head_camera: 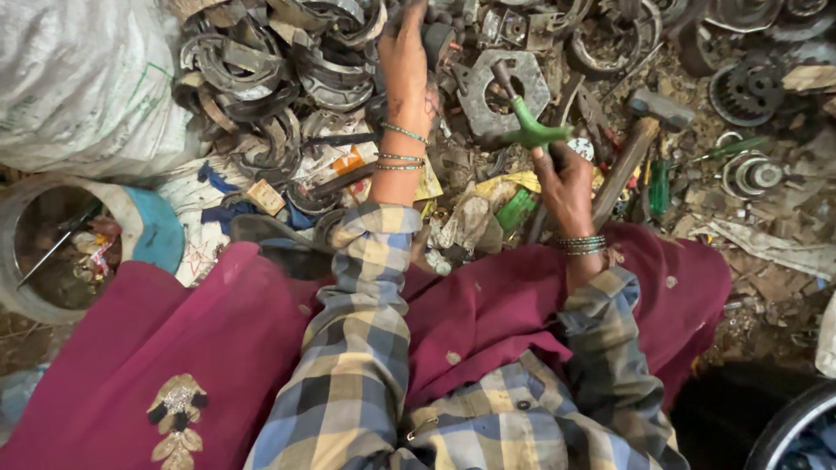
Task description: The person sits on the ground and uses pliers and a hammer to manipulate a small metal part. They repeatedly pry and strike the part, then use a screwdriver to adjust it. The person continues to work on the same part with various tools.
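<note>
The right hand is closed around a green tool. Its fingers wrap the bottom of the tool, and the top pokes up over a flat grey metal plate with a hole in it. The left hand reaches out over the scrap pile. Its fingers touch a dark round part, but I cannot tell if they grip it. Curved metal brake pieces lie near the left hand. A hammer rests just beside the right hand. A big white sack sits far to the left.
</note>
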`<state>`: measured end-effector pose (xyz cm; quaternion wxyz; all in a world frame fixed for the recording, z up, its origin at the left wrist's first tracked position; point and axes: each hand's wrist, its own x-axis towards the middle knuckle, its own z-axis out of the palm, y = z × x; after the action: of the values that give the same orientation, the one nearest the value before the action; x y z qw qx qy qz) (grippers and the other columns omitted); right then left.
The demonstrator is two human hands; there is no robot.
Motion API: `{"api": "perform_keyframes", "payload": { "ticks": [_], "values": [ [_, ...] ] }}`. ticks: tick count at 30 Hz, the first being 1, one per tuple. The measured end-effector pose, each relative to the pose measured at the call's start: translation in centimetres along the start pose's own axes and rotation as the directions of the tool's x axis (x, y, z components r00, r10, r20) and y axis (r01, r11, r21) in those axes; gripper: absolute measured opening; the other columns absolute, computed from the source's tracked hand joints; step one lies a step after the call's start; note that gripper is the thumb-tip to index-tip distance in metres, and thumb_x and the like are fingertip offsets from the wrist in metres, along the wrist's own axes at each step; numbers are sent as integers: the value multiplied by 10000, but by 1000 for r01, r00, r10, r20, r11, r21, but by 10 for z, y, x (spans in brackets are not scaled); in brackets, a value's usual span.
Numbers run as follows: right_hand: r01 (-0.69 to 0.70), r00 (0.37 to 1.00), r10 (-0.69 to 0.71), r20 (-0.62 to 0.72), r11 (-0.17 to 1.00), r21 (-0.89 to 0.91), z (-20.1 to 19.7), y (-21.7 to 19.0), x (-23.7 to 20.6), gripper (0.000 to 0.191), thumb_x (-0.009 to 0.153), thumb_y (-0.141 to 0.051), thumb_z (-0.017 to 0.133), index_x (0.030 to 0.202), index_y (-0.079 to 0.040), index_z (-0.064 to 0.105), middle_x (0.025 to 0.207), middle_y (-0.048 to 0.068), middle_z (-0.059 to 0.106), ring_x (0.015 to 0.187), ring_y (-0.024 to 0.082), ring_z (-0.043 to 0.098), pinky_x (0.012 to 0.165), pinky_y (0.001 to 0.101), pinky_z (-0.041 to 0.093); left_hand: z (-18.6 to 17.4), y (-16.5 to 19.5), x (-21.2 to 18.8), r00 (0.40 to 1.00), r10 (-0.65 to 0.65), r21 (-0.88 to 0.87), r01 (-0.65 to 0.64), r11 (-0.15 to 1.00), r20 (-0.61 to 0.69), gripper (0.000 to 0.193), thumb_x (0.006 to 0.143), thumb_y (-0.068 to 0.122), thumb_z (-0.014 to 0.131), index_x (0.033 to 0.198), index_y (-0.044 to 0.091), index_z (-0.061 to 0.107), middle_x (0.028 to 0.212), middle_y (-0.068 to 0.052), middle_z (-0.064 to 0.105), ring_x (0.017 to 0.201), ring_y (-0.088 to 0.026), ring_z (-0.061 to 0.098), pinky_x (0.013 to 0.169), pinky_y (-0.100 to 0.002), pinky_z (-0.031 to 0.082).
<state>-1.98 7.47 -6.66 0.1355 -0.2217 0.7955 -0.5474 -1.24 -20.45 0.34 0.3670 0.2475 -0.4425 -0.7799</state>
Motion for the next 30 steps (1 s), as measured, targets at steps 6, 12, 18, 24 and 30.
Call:
{"api": "perform_keyframes", "payload": {
  "ticks": [6,12,18,24,30],
  "values": [
    [-58,987,30,159,984,171,6,-2,-8,345,1112,-305,599,946,-3,627,720,-48,537,640,44,447,548,250,372,-12,-1,1,987,-152,221,158,962,-45,367,972,340,686,979,-27,709,719,-60,617,510,-180,478,456,-352,361],
    [-107,978,79,192,985,137,8,-7,-9,363,1081,-338,614,910,-18,614,675,-47,516,607,49,452,529,253,380,-7,-10,-1,987,-17,116,-2,993,159,307,966,284,709,962,-21,739,804,-77,733,666,-164,705,598,-305,544],
    [-82,979,62,197,992,93,6,-15,-10,414,1074,-387,605,916,-4,617,661,-35,507,593,59,445,520,270,376,-6,-20,1,966,-20,103,-7,995,260,281,967,272,710,911,-2,730,755,-85,737,645,-184,732,586,-305,559],
    [-82,980,61,191,991,105,6,-18,-10,445,1074,-412,606,915,3,614,680,-35,512,616,58,450,534,267,385,-1,-23,-1,957,97,244,-166,955,273,311,1007,273,708,866,-4,730,744,-49,723,642,-124,654,593,-279,512],
    [-171,970,131,206,967,187,7,-17,-12,433,1066,-412,605,913,-8,622,689,-55,505,601,43,431,516,245,355,6,-24,-12,905,324,481,-422,768,276,354,1024,353,669,984,7,728,719,-1,658,667,-76,499,598,-290,438]
  ]
}}
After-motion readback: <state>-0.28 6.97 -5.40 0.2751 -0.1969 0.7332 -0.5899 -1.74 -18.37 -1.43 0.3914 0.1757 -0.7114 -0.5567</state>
